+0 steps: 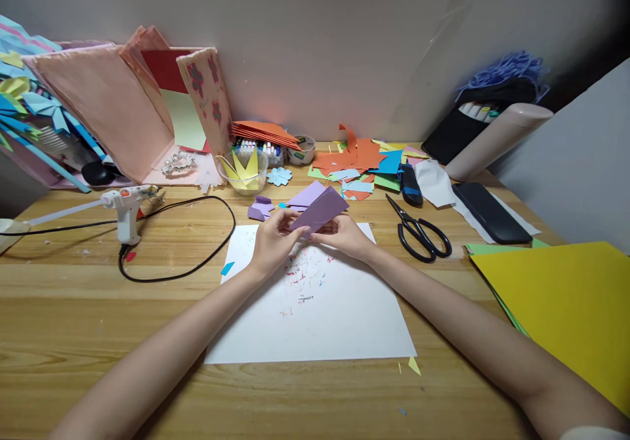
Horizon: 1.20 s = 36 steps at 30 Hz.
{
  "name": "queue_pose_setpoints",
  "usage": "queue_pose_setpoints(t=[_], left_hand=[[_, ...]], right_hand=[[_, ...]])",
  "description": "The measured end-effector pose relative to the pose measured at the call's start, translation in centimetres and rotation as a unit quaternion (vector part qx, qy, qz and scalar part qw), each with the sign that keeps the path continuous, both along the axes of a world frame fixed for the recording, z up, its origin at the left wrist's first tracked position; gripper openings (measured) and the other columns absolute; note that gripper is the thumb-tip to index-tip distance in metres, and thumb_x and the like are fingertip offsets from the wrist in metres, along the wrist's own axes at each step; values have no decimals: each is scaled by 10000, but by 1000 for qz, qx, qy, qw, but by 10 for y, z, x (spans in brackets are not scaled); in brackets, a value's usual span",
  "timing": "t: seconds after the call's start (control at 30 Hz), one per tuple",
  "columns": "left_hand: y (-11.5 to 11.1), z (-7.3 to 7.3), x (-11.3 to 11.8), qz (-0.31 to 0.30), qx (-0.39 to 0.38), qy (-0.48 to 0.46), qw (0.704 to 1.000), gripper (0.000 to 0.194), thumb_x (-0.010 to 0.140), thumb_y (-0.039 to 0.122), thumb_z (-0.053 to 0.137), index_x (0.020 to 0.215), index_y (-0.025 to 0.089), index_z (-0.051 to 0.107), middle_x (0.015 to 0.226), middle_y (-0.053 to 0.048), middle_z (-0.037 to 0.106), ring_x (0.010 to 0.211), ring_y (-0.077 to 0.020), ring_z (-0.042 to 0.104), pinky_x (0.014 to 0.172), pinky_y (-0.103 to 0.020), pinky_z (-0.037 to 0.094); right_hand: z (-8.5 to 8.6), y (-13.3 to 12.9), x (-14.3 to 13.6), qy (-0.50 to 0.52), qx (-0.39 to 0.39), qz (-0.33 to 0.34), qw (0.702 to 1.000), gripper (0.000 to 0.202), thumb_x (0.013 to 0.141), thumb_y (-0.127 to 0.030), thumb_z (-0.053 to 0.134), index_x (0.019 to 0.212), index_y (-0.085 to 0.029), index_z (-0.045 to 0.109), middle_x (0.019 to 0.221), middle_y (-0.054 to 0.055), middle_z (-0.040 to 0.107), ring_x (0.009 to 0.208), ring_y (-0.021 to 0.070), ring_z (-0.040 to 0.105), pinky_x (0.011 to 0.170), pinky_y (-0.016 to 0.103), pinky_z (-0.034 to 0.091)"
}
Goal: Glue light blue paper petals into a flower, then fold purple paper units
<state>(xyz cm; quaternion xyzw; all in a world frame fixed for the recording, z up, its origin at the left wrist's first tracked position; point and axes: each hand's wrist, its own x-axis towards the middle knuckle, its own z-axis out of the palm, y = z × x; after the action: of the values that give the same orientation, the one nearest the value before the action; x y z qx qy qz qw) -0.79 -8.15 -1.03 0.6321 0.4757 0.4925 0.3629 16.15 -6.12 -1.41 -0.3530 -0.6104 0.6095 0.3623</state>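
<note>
A folded purple paper (319,210) is gripped by both the left hand (272,242) and the right hand (344,236). Black scissors (420,230) are laid well right; a glue gun (126,209) well left.

Warm overhead light is hitting my surface (98,322) evenly, soft shadows are falling under my arms, corners are darkening and bending, focus is holding sharp.

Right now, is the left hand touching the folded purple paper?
Touching. The head view shows the left hand with its fingertips pinching the lower edge of the folded purple paper, and the right hand gripping it too.
</note>
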Motion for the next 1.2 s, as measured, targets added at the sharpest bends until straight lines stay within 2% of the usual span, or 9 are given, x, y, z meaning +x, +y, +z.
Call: queue_pose_setpoints(t=[0.2, 0.47, 0.6, 0.73, 0.83, 0.93, 1.07, 1.2], left_hand=[[-1, 1, 0, -4, 18, 22, 1000, 198, 739, 265, 629, 897, 161, 567, 871, -49, 628, 774, -153, 596, 662, -249, 456], [-1, 1, 0, -10, 10, 16, 1000, 202, 738, 273, 627, 895, 164, 563, 862, -49, 627, 766, -155, 589, 655, -243, 444], [-1, 1, 1, -1, 11, 11, 1000, 191, 743, 287, 619, 882, 167, 566, 857, -44, 617, 763, -152, 583, 655, -245, 445], [1, -1, 0, -5, -8, 10, 1000, 245, 740, 313, 620, 927, 167, 563, 898, -58, 618, 783, -161, 581, 655, -254, 451], [3, -1, -2, -33, -16, 50, 998, 253, 727, 326, 631, 915, 160, 599, 857, -56, 625, 755, -164, 572, 645, -256, 441], [4, 1, -3, -42, -10, 103, 994, 200, 738, 303, 612, 873, 159, 638, 801, -43, 626, 732, -163, 558, 641, -253, 421], [3, 1, -2, -38, -24, 103, 994, 188, 752, 268, 576, 895, 161, 635, 790, -29, 638, 697, -156, 558, 618, -243, 410], [2, -3, -2, -26, -57, 105, 992, 177, 766, 314, 554, 848, 170, 619, 702, -20, 634, 614, -152, 558, 560, -236, 395]], right_hand=[[0, -2, -2, -35, 25, 10, 999, 341, 693, -241, 653, 1013, -123, 640, 948, 95, 677, 854, 212, 634, 773, 341, 502], [-3, -2, 0, -52, 35, 10, 998, 226, 697, -218, 611, 902, -131, 644, 841, 58, 675, 759, 178, 628, 685, 276, 503], [-4, -1, 1, -42, 19, 23, 999, 191, 724, -232, 596, 878, -127, 637, 752, 48, 661, 704, 166, 627, 673, 281, 508], [-4, 0, 1, -30, -10, 18, 999, 262, 732, -279, 610, 937, -119, 640, 793, 72, 671, 722, 174, 634, 694, 304, 519], [-2, -1, 0, -9, -29, 17, 999, 317, 722, -300, 625, 983, -121, 632, 881, 91, 677, 758, 183, 641, 703, 313, 529], [-1, -1, -1, -1, -35, 8, 999, 309, 717, -273, 624, 984, -119, 623, 860, 89, 681, 743, 182, 647, 702, 311, 531], [0, -2, -2, -21, -11, -27, 999, 248, 707, -257, 624, 908, -112, 626, 756, 65, 671, 674, 160, 633, 645, 276, 519], [-1, -1, -2, -50, 15, -41, 998, 239, 726, -333, 612, 789, -103, 624, 701, 65, 656, 574, 132, 595, 579, 262, 499]])
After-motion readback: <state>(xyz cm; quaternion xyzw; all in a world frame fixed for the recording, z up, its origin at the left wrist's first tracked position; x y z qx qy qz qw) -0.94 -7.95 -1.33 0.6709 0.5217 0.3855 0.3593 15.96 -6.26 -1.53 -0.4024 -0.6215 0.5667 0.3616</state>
